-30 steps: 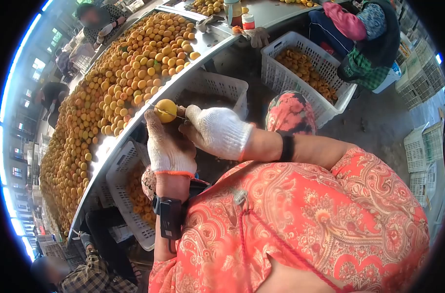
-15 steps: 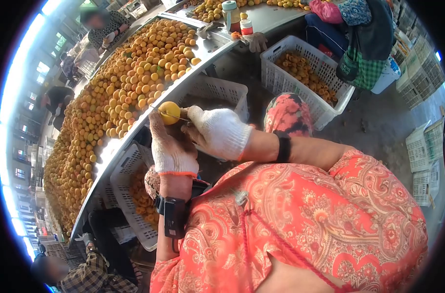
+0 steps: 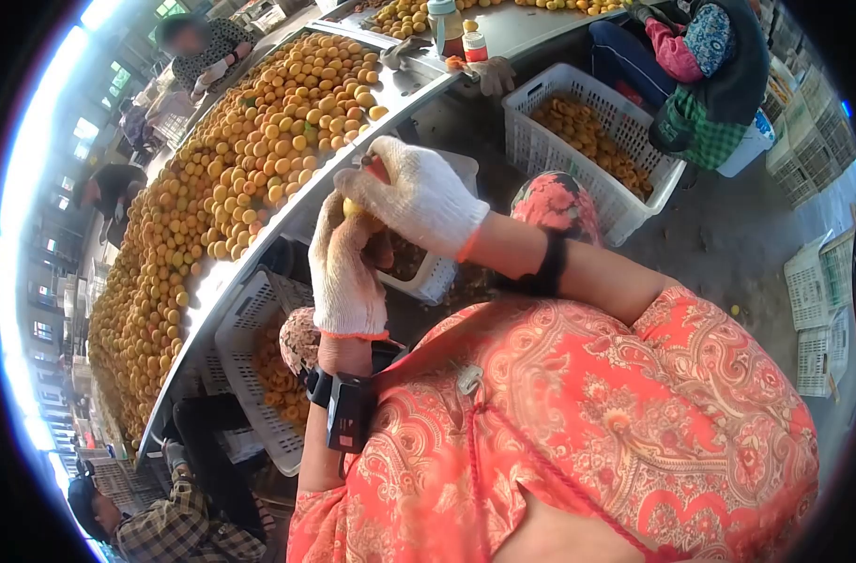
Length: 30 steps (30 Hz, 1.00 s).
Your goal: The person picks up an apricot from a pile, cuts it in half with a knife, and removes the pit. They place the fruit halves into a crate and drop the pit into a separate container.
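My left hand (image 3: 345,272), in a white knit glove stained brown at the fingers, is closed around a yellow apricot (image 3: 352,207). Most of the fruit is hidden by gloved fingers. My right hand (image 3: 423,199), gloved alike, is closed just above and against it, the thumb bent over the fruit. A small knife (image 3: 378,170) shows only as a red bit between the right fingers; its blade is out of sight. Both hands are held together near the table edge, above a white plastic crate (image 3: 433,278).
A metal table (image 3: 220,281) bears a large heap of apricots (image 3: 250,155). Crates of split fruit stand at lower left (image 3: 236,352) and upper right (image 3: 667,192). A jar (image 3: 445,28), a red-labelled bottle (image 3: 474,45) and gloves (image 3: 492,75) lie along the table. Co-workers sit around.
My right hand has risen and closed over the apricot, now mostly covered. The thin blade across the fruit no longer shows. My left hand shifted slightly right. The upper-right co-worker's arm moved.
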Each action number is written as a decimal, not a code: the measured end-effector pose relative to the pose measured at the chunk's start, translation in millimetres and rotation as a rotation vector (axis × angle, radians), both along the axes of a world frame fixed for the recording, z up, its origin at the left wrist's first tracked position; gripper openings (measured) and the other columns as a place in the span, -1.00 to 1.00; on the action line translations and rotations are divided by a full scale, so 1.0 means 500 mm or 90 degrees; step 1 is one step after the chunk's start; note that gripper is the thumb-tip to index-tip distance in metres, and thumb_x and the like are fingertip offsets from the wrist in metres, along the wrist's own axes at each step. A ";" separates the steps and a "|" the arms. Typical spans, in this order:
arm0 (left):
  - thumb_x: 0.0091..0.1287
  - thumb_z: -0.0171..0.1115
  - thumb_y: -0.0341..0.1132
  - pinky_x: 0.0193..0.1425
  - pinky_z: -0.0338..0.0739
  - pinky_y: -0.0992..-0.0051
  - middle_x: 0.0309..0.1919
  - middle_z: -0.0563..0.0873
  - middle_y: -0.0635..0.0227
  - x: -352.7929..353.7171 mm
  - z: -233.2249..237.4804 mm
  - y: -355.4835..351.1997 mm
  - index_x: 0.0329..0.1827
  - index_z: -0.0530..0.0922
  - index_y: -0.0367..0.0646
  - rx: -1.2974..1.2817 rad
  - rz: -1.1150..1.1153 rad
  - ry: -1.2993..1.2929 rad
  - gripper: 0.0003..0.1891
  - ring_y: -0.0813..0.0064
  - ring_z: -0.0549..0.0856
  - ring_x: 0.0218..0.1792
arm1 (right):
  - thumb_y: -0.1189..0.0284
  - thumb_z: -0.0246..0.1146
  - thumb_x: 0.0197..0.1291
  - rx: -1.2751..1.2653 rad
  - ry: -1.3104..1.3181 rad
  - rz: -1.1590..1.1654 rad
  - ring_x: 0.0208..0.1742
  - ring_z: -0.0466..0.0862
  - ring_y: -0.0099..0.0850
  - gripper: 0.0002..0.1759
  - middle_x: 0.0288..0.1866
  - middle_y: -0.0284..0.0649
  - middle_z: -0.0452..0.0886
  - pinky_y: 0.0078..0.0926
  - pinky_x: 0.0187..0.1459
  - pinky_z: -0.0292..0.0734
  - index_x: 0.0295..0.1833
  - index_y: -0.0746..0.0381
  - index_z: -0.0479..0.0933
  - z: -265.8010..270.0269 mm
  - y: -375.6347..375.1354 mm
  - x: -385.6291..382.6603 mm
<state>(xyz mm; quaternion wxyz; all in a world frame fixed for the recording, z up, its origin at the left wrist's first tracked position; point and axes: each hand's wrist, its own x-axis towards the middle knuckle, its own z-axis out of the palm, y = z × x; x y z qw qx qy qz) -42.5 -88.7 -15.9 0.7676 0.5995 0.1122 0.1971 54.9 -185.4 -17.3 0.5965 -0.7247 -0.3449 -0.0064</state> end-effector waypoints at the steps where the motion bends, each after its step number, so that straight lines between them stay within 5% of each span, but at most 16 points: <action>1: 0.43 0.13 -0.25 -0.46 0.36 0.65 -0.38 0.64 0.43 0.001 0.002 0.003 0.10 0.57 -0.21 -0.003 -0.010 0.018 -0.71 0.66 0.51 -0.54 | 0.06 0.23 0.36 -0.033 -0.019 0.008 -0.31 0.68 -0.32 -0.49 -0.42 0.00 0.62 -0.31 -0.26 0.53 -0.16 0.40 0.52 -0.001 0.002 -0.002; 2: 0.45 0.08 -0.24 -0.50 0.38 0.61 -0.48 0.60 0.46 0.000 0.002 0.004 0.01 0.58 -0.16 -0.008 -0.020 0.039 -0.76 0.64 0.52 -0.56 | 0.06 0.23 0.36 -0.035 -0.015 0.009 -0.31 0.68 -0.32 -0.49 -0.42 0.00 0.62 -0.31 -0.26 0.53 -0.16 0.40 0.52 -0.002 0.002 0.000; 4: 0.48 0.10 -0.14 -0.44 0.39 0.66 -0.37 0.66 0.44 0.004 -0.019 -0.006 0.11 0.57 -0.17 -0.065 0.040 0.064 -0.68 0.67 0.56 -0.50 | 0.09 0.19 0.32 -0.045 -0.006 0.032 -0.16 0.68 0.12 -0.54 -0.32 0.15 0.67 -0.03 -0.14 0.56 -0.15 0.36 0.56 -0.004 0.003 0.007; 6: 0.52 0.11 0.05 -0.43 0.40 0.71 -0.25 0.72 0.41 0.010 -0.029 -0.010 0.18 0.58 -0.13 -0.100 0.116 0.087 -0.56 0.69 0.63 -0.44 | 0.10 0.19 0.33 -0.035 -0.002 0.022 -0.14 0.68 0.11 -0.55 -0.30 0.14 0.68 -0.04 -0.12 0.56 -0.13 0.36 0.57 -0.015 0.015 0.002; 10: 0.51 0.08 0.11 -0.58 0.35 0.65 -0.32 0.70 0.45 0.056 -0.051 -0.016 0.16 0.57 -0.10 -0.188 0.241 0.033 -0.53 0.68 0.58 -0.56 | 0.14 0.18 0.32 -0.048 0.022 -0.015 -0.12 0.68 0.09 -0.59 -0.27 0.12 0.69 -0.07 -0.07 0.56 -0.12 0.34 0.57 -0.016 0.032 0.001; 13: 0.51 0.06 0.15 -0.58 0.38 0.63 -0.42 0.65 0.47 0.023 -0.053 0.017 0.15 0.56 -0.10 -0.095 0.047 0.074 -0.51 0.69 0.56 -0.59 | 0.13 0.20 0.30 -0.028 0.034 -0.012 -0.13 0.69 0.08 -0.59 -0.28 0.11 0.69 -0.08 -0.09 0.57 -0.13 0.33 0.55 -0.015 0.032 0.002; 17: 0.51 0.01 0.19 -0.65 0.38 0.61 -0.50 0.61 0.51 0.053 -0.089 0.039 0.13 0.57 -0.09 -0.193 0.076 0.035 -0.48 0.67 0.51 -0.68 | 0.13 0.24 0.25 0.004 -0.046 -0.035 -0.24 0.70 0.04 -0.61 -0.37 0.05 0.68 -0.07 -0.21 0.58 -0.16 0.29 0.54 -0.012 0.035 -0.013; 18: 0.53 -0.02 0.17 -0.46 0.58 0.53 -0.31 0.70 0.46 0.075 -0.107 0.054 0.17 0.55 -0.08 -0.289 0.097 0.054 -0.49 0.57 0.67 -0.47 | 0.15 0.25 0.23 0.012 -0.087 -0.057 -0.29 0.71 0.02 -0.64 -0.41 0.03 0.68 -0.06 -0.26 0.59 -0.17 0.27 0.54 -0.011 0.038 -0.015; 19: 0.53 -0.02 0.17 -0.46 0.58 0.53 -0.31 0.70 0.46 0.068 -0.084 0.036 0.17 0.55 -0.08 -0.291 0.098 0.056 -0.49 0.57 0.67 -0.47 | 0.15 0.25 0.23 0.010 -0.085 -0.056 -0.29 0.71 0.02 -0.64 -0.41 0.03 0.68 -0.06 -0.26 0.59 -0.17 0.27 0.54 -0.012 0.043 -0.018; 21: 0.54 -0.04 0.11 -0.09 0.69 0.37 0.00 0.70 0.42 0.051 -0.017 -0.014 0.23 0.51 -0.05 -0.425 0.073 0.012 -0.53 0.42 0.72 -0.06 | 0.18 0.26 0.19 0.023 -0.186 -0.080 -0.37 0.71 -0.02 -0.69 -0.49 -0.04 0.66 -0.06 -0.34 0.58 -0.23 0.23 0.53 -0.013 0.051 -0.021; 22: 0.50 -0.02 0.14 0.24 0.59 0.28 0.23 0.60 0.41 0.046 -0.021 -0.010 0.29 0.48 0.01 -0.430 0.047 0.021 -0.50 0.32 0.59 0.24 | 0.19 0.28 0.15 0.013 -0.214 -0.082 -0.40 0.71 -0.06 -0.72 -0.52 -0.08 0.64 -0.08 -0.37 0.59 -0.24 0.19 0.53 -0.013 0.049 -0.021; 30: 0.39 -0.06 0.34 0.33 0.47 0.06 0.32 0.54 0.45 -0.005 -0.034 -0.021 0.37 0.43 0.20 -0.424 0.078 0.181 -0.37 0.21 0.51 0.33 | 0.23 0.39 0.07 -0.045 -0.333 0.029 -0.39 0.69 -0.07 -0.73 -0.46 -0.12 0.63 -0.17 -0.38 0.57 -0.23 0.15 0.53 -0.020 0.031 -0.029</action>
